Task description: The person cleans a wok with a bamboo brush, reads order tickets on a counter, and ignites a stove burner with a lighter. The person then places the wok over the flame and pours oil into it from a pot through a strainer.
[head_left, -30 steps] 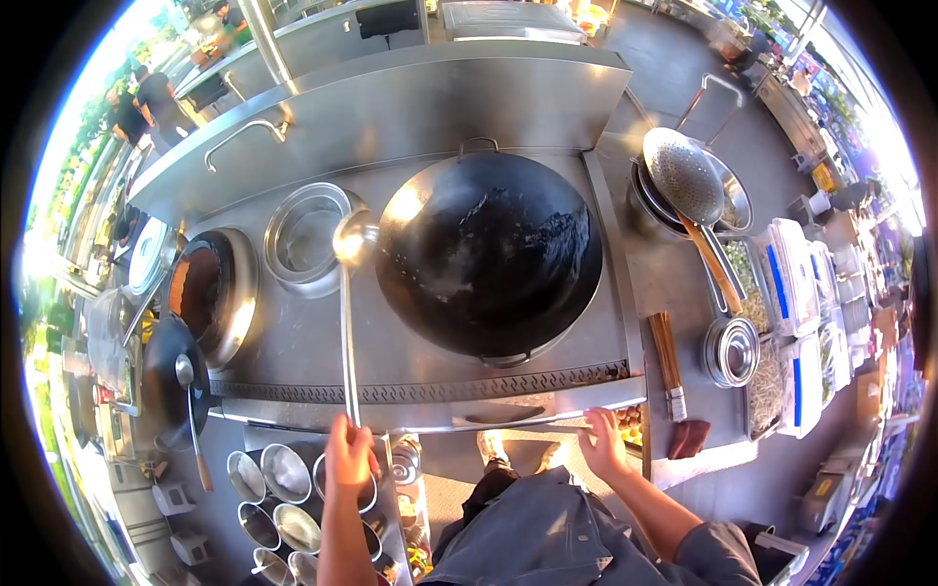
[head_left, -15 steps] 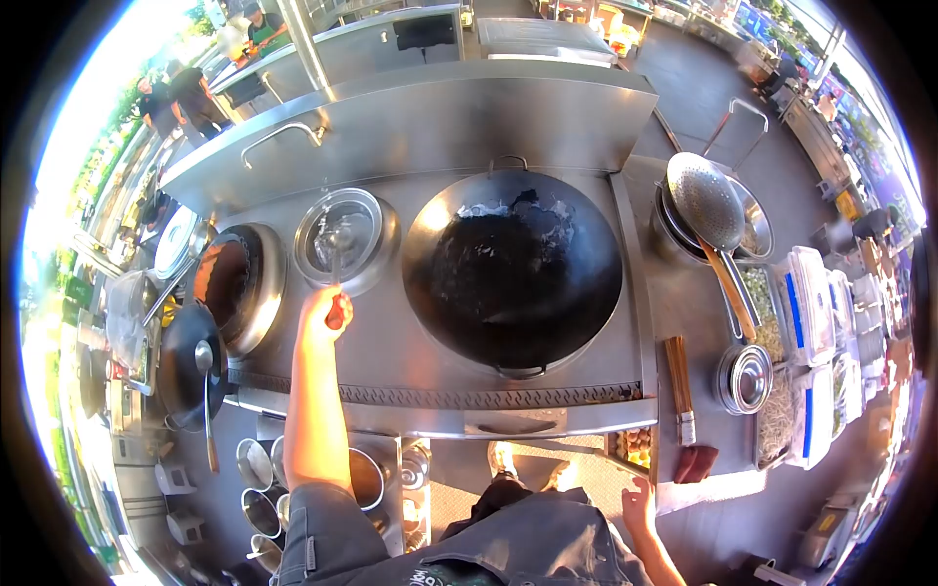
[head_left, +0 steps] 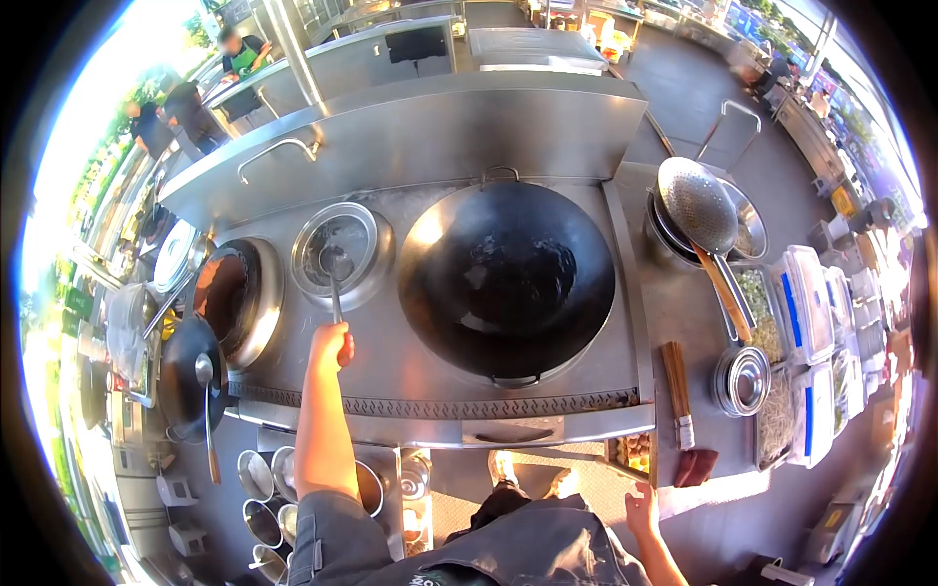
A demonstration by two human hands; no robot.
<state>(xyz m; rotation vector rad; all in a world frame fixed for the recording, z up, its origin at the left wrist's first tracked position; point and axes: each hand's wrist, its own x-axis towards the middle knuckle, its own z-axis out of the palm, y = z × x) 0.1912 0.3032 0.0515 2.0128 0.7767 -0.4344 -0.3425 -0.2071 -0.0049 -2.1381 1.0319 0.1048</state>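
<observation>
My left hand (head_left: 332,347) is closed around the handle of a metal ladle (head_left: 336,262), whose bowl is in the round steel pot (head_left: 301,276) of water. To its right, a large dark wok (head_left: 430,303) sits on the stove, with a little shiny liquid at its bottom. Low at the right, my right hand (head_left: 642,510) hangs near the counter's front edge; its fingers look loosely bent and apart, with nothing visible in them.
A second wok (head_left: 181,376) with a spoon lies at left beside a brown-stained pan (head_left: 223,293). On the right counter are a perforated strainer (head_left: 696,205), a bamboo brush (head_left: 676,381), nested steel bowls (head_left: 745,381) and lidded plastic boxes (head_left: 809,303). People stand behind the backsplash.
Liquid on the wok's far wall has run down to its bottom. My left hand and the ladle have come slightly nearer to me, with the bowl still in the pot. My right hand has barely moved.
</observation>
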